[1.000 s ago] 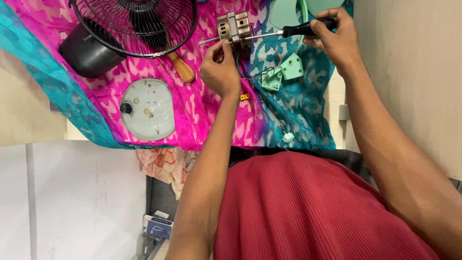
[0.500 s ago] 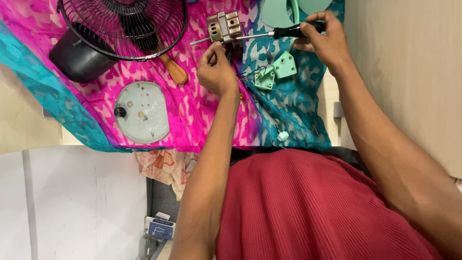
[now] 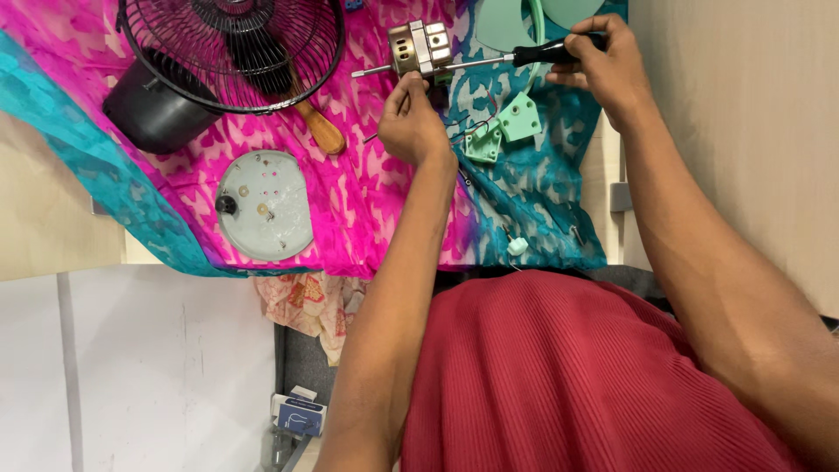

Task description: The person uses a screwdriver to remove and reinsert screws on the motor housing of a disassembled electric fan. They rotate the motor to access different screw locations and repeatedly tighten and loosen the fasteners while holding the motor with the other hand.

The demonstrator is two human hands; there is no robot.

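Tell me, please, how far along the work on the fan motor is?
Done, apparently: the wire guard, the round cover and green plastic pieces already lie apart on the pink and teal cloth. In hand: the left hand steadies the motor while the right hand holds a screwdriver against it. Left: the motor looks closed; its wires run to the green pieces.

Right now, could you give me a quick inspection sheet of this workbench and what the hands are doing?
Surface: pink and teal patterned cloth over the table.
Job's things: small fan motor; screwdriver set against it.
Clutter: black fan guard, black pot, round pale plate, wooden handle, green plastic parts.
Grips: left hand steadies the motor; right hand holds the screwdriver.
Cables: thin wires beside the green parts.
Surroundings: pale wall, crumpled cloth below the table.
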